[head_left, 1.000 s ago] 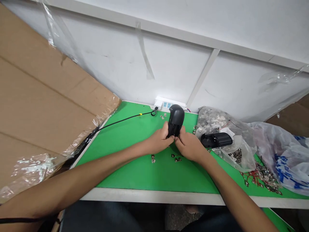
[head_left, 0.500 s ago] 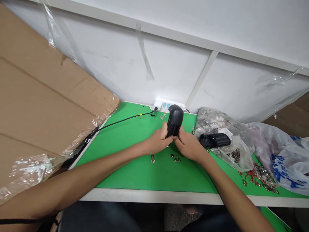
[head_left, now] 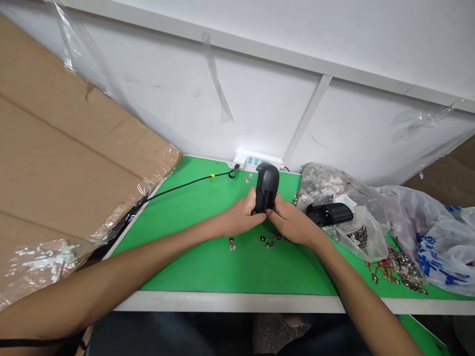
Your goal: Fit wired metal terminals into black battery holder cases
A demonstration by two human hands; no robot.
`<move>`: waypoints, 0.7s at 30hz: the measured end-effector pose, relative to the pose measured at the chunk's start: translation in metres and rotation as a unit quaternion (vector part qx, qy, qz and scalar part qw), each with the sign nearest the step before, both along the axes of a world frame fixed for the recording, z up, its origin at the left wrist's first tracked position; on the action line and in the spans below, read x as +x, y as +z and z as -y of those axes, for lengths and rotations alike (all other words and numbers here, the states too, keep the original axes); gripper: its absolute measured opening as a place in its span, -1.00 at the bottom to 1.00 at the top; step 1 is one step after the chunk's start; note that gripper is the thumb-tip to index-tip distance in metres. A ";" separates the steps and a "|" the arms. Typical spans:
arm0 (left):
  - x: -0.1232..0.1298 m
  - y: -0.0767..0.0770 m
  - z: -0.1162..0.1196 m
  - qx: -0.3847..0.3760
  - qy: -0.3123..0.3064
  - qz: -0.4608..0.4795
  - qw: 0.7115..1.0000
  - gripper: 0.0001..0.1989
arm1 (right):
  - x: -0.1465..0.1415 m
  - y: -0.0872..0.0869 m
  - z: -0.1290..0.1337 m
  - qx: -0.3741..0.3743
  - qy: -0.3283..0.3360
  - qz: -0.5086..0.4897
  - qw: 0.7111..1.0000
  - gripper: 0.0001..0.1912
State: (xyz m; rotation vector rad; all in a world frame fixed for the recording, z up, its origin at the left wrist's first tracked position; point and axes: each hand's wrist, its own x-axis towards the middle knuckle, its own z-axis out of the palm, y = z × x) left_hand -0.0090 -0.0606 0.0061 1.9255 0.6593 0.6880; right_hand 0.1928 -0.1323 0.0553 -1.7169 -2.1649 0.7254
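Head view, black plastic housing (head_left: 266, 187), domed, upright

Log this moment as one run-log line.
left hand holds black plastic housing | right hand holds it | metal fittings on green mat

Only illegible blue print on plastic bag (head_left: 438, 257)
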 end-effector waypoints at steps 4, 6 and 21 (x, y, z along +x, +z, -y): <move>0.001 0.004 0.000 -0.009 -0.001 -0.008 1.000 -0.45 | 0.002 -0.002 0.000 -0.004 0.007 -0.025 1.000 -0.71; 0.001 0.006 0.001 -0.009 0.001 -0.006 1.000 -0.45 | 0.002 -0.003 0.000 -0.005 0.007 -0.037 0.999 -0.72; 0.009 0.010 0.004 -0.127 0.047 0.100 0.986 -0.50 | -0.002 -0.008 -0.004 0.002 -0.029 -0.170 0.985 -0.76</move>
